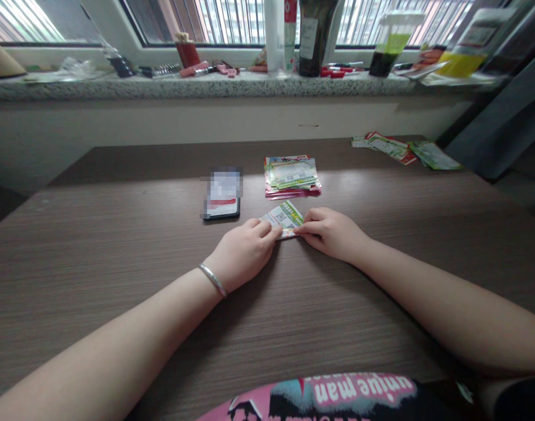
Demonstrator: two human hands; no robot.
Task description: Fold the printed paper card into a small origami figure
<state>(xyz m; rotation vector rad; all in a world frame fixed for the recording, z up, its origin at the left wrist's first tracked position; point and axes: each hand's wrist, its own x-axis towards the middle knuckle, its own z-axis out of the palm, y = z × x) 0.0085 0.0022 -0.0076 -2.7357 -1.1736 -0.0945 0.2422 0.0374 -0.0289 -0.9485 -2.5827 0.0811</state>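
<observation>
A small printed paper leaflet (285,214), green and white with a square code on it, lies on the table between my hands. My left hand (245,248) grips its near left edge, the fingers curled and partly covering it. At the right corner, my right hand (331,233) pinches the paper between thumb and fingers. Just beyond the leaflet sits a stack of similar leaflets (292,174), green and white on top with red edges below. A phone (223,196) with a lit, blurred screen lies left of the stack.
The brown wooden table (96,251) reaches back to the wall. More leaflets (392,147) lie spread at its far right corner. Above, a stone windowsill (232,88) carries a dark bottle (313,38), a container of green liquid (390,44), pens and a red toothpick holder (187,51).
</observation>
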